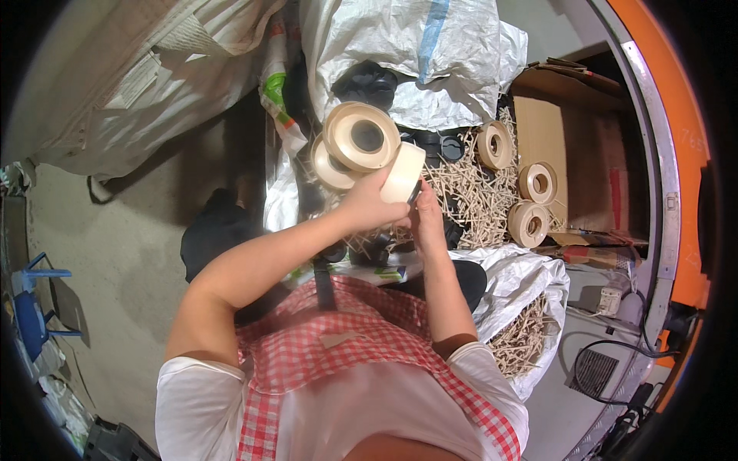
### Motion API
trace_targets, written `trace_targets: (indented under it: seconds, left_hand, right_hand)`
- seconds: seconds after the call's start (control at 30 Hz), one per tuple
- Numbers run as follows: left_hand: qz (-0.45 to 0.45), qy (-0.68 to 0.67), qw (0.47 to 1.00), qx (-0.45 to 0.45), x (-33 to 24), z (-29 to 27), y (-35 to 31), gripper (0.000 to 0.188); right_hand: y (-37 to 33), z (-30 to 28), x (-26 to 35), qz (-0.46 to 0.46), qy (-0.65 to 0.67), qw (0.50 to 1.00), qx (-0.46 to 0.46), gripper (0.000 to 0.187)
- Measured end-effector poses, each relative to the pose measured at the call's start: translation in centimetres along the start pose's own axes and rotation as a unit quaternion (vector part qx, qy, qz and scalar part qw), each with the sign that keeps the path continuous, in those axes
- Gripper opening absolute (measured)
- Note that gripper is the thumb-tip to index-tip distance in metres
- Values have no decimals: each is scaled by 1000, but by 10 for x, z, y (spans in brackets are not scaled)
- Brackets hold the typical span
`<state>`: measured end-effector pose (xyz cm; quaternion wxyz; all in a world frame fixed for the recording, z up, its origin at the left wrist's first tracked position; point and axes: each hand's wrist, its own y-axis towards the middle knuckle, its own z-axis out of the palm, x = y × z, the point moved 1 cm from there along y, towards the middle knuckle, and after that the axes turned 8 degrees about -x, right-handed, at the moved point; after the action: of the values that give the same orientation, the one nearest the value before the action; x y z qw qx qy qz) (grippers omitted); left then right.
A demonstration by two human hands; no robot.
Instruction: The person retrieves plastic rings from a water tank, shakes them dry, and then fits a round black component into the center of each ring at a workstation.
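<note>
My left hand (369, 201) grips a cream plastic ring (404, 170), tilted so that its smooth outer side shows. Close by, my right hand (427, 219) has its fingers closed around a small dark piece (415, 191) at the ring's near edge; its exact shape is hidden. Just beyond my left hand lies another cream flanged ring (332, 129) with a dark round opening. It overlaps a second ring (327, 170) underneath. Black round plastic parts (451, 147) lie beyond my hands.
Thin cream plastic sticks (480, 196) are heaped to the right, with several cream rings (494, 146) along their edge. A cardboard box (542, 134) stands at right. White woven sacks (469, 46) rise at the back. Blue stools (32, 315) stand far left. An orange machine frame (665, 84) borders the right.
</note>
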<state>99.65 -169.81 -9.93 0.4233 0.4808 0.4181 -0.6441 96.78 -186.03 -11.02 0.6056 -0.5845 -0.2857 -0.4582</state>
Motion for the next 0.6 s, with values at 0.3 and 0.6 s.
trace_targets:
  seconds: [0.3,0.6]
  left_hand:
    - [-200,-213,951,105,3,-15,15,37]
    - [-103,38,992,66,-11,-7,12,41]
  right_hand:
    - [-9,-5,-3,-467,-436,756,145,69]
    - [3,-5,11,125,-125,984,22,63]
